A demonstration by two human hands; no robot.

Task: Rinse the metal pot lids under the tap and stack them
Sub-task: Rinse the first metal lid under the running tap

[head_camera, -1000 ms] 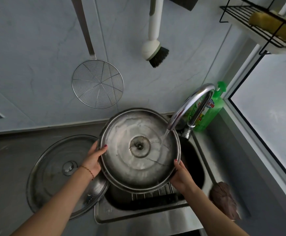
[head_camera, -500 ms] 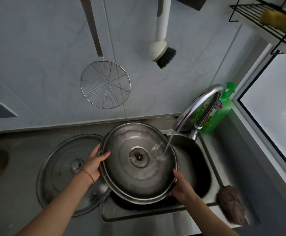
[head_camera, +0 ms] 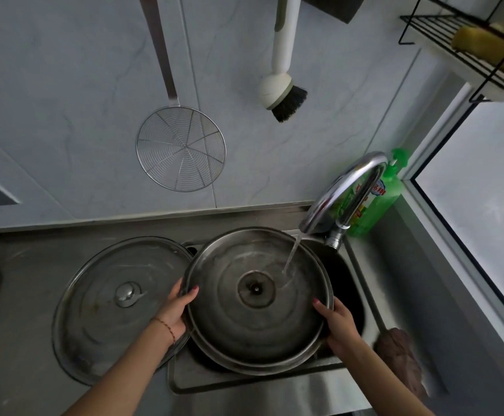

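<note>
Pot lid [head_camera: 256, 319], underside up, sits over the sink [head_camera: 353, 298] under the tap [head_camera: 342, 190], water hitting right of centre. Left hand [head_camera: 176, 310] and right hand [head_camera: 339, 324] grip its rim. Second lid [head_camera: 106, 307] lies on the counter's left, just beside.

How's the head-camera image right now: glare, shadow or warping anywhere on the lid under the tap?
Head view: dim, even light; the round steel lid shows soft sheen only; the sink basin is black shadow; the bright window is washed out; wide-angle bending at the edges; no obvious blur.
</note>
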